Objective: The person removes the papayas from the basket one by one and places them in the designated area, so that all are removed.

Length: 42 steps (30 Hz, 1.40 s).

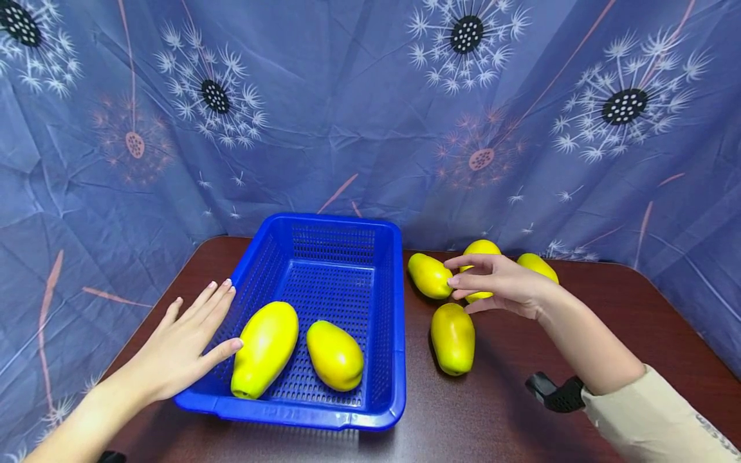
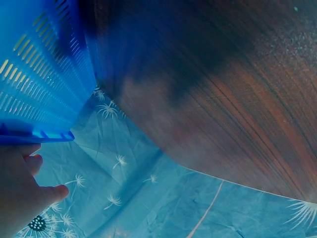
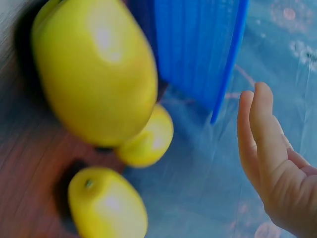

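Left hand (image 1: pixel 181 354): splayed, empty, by blue perforated plastic basket (image 1: pixel 283 411) | right hand (image 1: pixel 502 284): loose, empty, near smooth yellow oval fruit (image 1: pixel 453 339) | we might roll it by brushing

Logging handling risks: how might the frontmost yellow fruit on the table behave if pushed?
The yellow fruit would probably roll sideways, given its rounded, oblong body. Its glossy surface may be slippery. Its smooth, undented outline suggests firmness.
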### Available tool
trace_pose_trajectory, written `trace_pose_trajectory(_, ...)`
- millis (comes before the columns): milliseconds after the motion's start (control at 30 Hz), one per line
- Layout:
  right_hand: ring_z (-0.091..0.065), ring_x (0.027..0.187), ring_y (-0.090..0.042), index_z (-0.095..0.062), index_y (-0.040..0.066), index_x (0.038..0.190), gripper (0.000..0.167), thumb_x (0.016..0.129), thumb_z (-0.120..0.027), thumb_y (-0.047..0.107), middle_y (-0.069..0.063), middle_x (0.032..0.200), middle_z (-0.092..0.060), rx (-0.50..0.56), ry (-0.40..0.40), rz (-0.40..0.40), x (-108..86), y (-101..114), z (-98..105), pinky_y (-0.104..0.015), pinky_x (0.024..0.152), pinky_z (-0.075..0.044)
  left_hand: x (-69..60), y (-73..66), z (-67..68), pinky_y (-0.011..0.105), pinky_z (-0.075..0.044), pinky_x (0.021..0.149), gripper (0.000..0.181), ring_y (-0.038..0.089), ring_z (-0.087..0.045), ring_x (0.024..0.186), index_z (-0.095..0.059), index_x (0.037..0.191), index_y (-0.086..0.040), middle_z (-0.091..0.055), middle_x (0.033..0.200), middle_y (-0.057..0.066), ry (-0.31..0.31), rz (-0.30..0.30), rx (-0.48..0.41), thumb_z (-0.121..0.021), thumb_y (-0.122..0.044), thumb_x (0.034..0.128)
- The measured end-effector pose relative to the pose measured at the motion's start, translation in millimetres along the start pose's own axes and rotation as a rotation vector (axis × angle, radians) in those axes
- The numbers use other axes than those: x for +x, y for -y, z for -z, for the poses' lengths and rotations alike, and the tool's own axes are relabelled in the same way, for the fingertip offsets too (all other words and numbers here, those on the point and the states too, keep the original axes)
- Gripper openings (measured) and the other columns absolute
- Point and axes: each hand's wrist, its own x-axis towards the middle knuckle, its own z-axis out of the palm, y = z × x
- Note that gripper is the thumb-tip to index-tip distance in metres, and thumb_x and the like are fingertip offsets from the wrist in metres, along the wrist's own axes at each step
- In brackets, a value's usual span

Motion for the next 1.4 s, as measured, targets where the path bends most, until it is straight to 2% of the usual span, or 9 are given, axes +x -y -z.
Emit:
trace_pose_trajectory(100, -0.058, 0.098, -0.023, -0.034, -0.002, 0.139, 0.065, 0.088, -0.064, 0.024, -0.015, 0.117, -0.053, -0.006, 0.034, 0.006, 8.7, 8, -14, -0.044, 0.088, -0.048, 0.0, 0.4, -0.3, 0.062, -0.003, 0.106, 0.074, 0.031, -0.012, 0.141, -0.025, 0.146, -0.001, -0.021, 0.152, 0.017, -0.006, -0.002, 0.000, -0.049, -0.046, 0.0927)
trace_pose_trajectory(233, -0.060, 0.093, -0.021, -0.038, -0.002, 0.137, 0.064, 0.086, -0.067, 0.024, -0.016, 0.113, -0.058, -0.012, 0.068, 0.013, 23.4, 14, -34, -0.041, 0.084, -0.051, 0.1, 0.7, -0.5, 0.061, -0.003, 0.106, 0.075, 0.030, -0.011, 0.141, -0.024, 0.147, -0.001, -0.021, 0.152, 0.017, -0.012, -0.003, -0.003, -0.049, -0.046, 0.0927)
trace_pose_trajectory(467, -0.060, 0.099, -0.030, -0.045, 0.000, 0.132, 0.058, 0.084, -0.069, 0.020, -0.017, 0.105, -0.062, -0.017, 0.145, 0.024, 46.3, 21, -68, -0.040, 0.082, -0.052, -0.5, 1.5, -0.9, 0.061, -0.001, 0.106, 0.075, 0.029, -0.009, 0.142, -0.022, 0.147, -0.002, -0.020, 0.152, 0.017, -0.003, 0.000, -0.010, -0.049, -0.046, 0.0928)
trace_pose_trajectory(700, -0.060, 0.099, -0.026, -0.047, -0.001, 0.131, 0.053, 0.084, -0.067, 0.014, -0.015, 0.107, -0.063, -0.042, 0.218, 0.013, 65.7, 20, -96, -0.039, 0.085, -0.050, -0.5, 1.4, -1.1, 0.060, 0.001, 0.107, 0.075, 0.030, -0.010, 0.141, -0.023, 0.147, -0.002, -0.020, 0.152, 0.017, -0.006, 0.000, -0.016, -0.049, -0.046, 0.0927)
trace_pose_trajectory(967, -0.061, 0.098, -0.030, -0.050, 0.000, 0.128, 0.050, 0.083, -0.070, 0.011, -0.011, 0.098, -0.066, -0.157, 0.211, -0.019, 78.9, 19, -125, -0.035, 0.079, -0.053, -1.4, 1.9, -1.2, 0.059, 0.002, 0.107, 0.075, 0.029, -0.008, 0.142, -0.022, 0.147, -0.002, -0.020, 0.153, 0.016, -0.007, -0.002, -0.018, -0.049, -0.046, 0.0928)
trace_pose_trajectory(1233, -0.060, 0.086, -0.019, -0.051, 0.000, 0.128, 0.056, 0.078, -0.075, 0.011, -0.011, 0.096, -0.061, -0.367, 0.183, -0.047, 89.2, 12, -144, -0.035, 0.073, -0.053, -0.2, 1.6, -2.9, 0.060, 0.000, 0.107, 0.074, 0.027, -0.008, 0.142, -0.024, 0.147, -0.001, -0.022, 0.151, 0.018, -0.026, -0.015, -0.005, -0.049, -0.046, 0.0928)
trace_pose_trajectory(1400, -0.059, 0.091, -0.020, -0.053, 0.001, 0.125, 0.055, 0.076, -0.077, 0.012, -0.013, 0.112, -0.056, -0.419, 0.174, -0.074, 91.0, 7, -154, -0.035, 0.069, -0.054, -0.5, 1.4, -1.6, 0.060, 0.001, 0.107, 0.075, 0.030, -0.009, 0.142, -0.023, 0.147, -0.002, -0.021, 0.152, 0.017, -0.008, 0.000, -0.012, -0.049, -0.046, 0.0924)
